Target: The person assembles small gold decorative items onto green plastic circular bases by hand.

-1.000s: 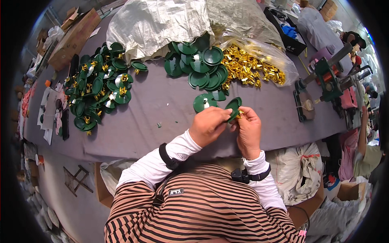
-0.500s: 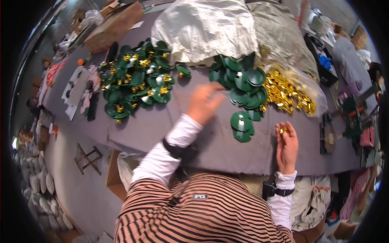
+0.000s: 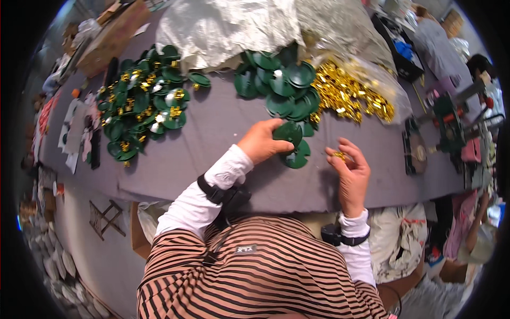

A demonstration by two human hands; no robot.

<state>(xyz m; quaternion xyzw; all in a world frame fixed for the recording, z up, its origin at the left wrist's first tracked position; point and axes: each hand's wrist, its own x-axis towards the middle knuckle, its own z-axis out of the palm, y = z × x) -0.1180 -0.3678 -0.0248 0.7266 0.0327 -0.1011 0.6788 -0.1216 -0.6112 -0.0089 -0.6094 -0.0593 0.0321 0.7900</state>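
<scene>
My left hand has its thumb and fingers closed on the near-left edge of a green round plastic disc. Just under it, another green disc with a notched edge lies on the grey cloth. To the right, my right hand pinches a small shiny gold clip between thumb and fingertips. Beyond my hands is a pile of plain green discs, touching a heap of loose gold clips. At the left, a pile of green discs with gold clips on them spreads over the cloth.
A silvery sheet covers the table's far side. On the right stand a dark green hand-press tool and a black crate. Papers lie at the left edge, and a folding stool is on the floor.
My left hand has come down and right onto a green disc and taken hold of it. My right hand has turned inward with its gold clip. The view has shifted.
</scene>
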